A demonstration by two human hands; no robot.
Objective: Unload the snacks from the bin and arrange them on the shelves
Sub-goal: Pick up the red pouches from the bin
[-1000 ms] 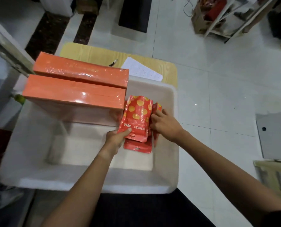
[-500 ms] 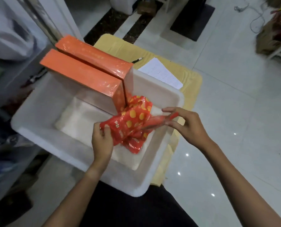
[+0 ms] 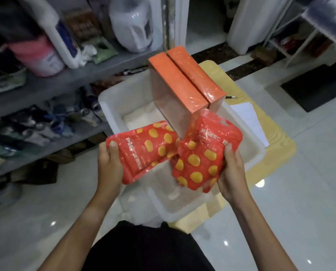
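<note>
Two red snack pouches with yellow spots hang above the white foam bin (image 3: 112,106). My left hand (image 3: 109,163) grips the left pouch (image 3: 145,149) by its near end, thumb on top. The right pouch (image 3: 202,159) is held by my right hand (image 3: 231,173), whose thumb lies over its right edge. More red pouch material shows behind the right pouch. Two tall orange boxes (image 3: 184,85) wrapped in clear film stand upright in the bin's far part. Grey shelves (image 3: 51,83) run along the left.
The shelves carry a white jug (image 3: 131,24), a pink tub (image 3: 38,55), a white bottle and small packets lower down. The bin sits on a yellow wooden board (image 3: 276,153) with a sheet of paper (image 3: 251,122) and a pen. Glossy white floor tiles lie all around.
Both hands lifted the pouches up out of the bin and drew them apart, one in each hand. The head turned left, bringing the shelves into view.
</note>
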